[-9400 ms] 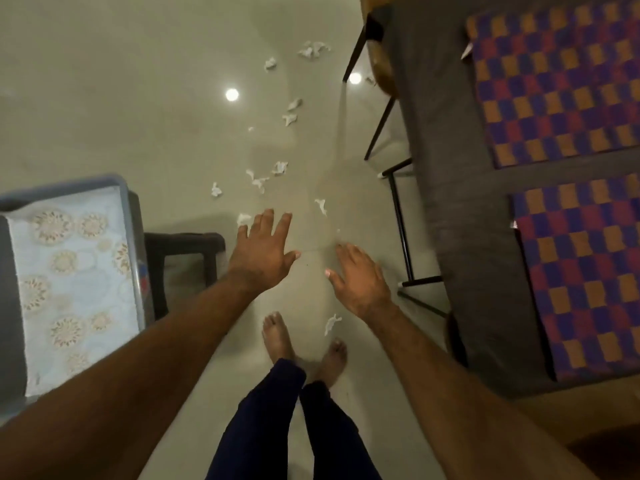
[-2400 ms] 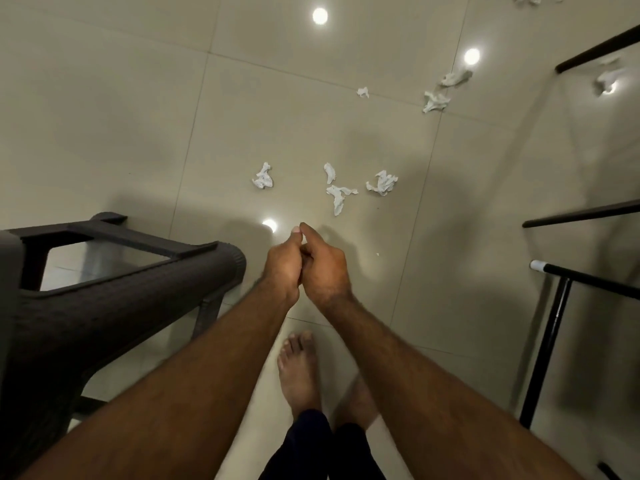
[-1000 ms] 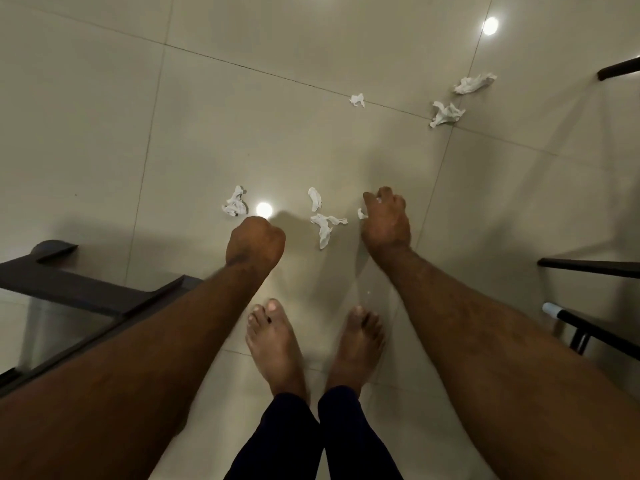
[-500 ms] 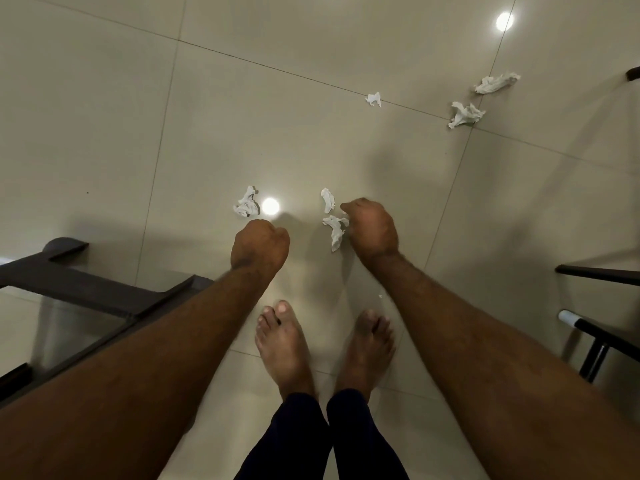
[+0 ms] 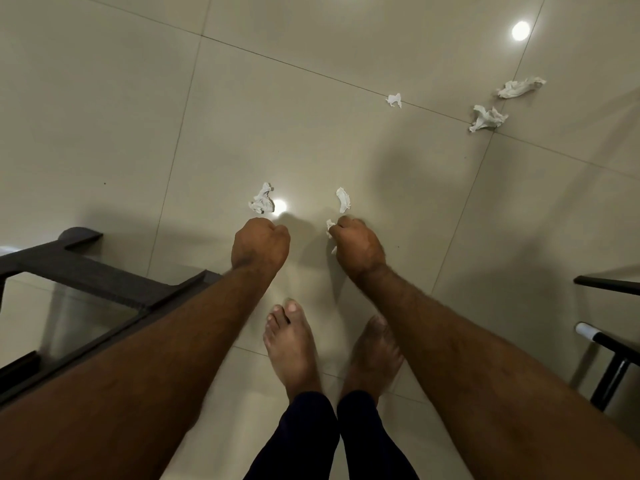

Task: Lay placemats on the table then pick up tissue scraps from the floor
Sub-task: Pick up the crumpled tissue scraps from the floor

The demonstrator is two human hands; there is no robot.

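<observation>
My right hand (image 5: 360, 247) has just lifted the forked tissue scrap (image 5: 330, 224) off the floor (image 5: 138, 116) and now grips it. My left hand (image 5: 260, 247) is clenched, perhaps round earlier bits. Five more lie ahead, the nearest scrap (image 5: 343, 199) just beyond my right hand.

The floor (image 5: 311, 140) lies open ahead; a dark chair frame (image 5: 104, 275) blocks the left, black metal legs (image 5: 613, 362) the right.
</observation>
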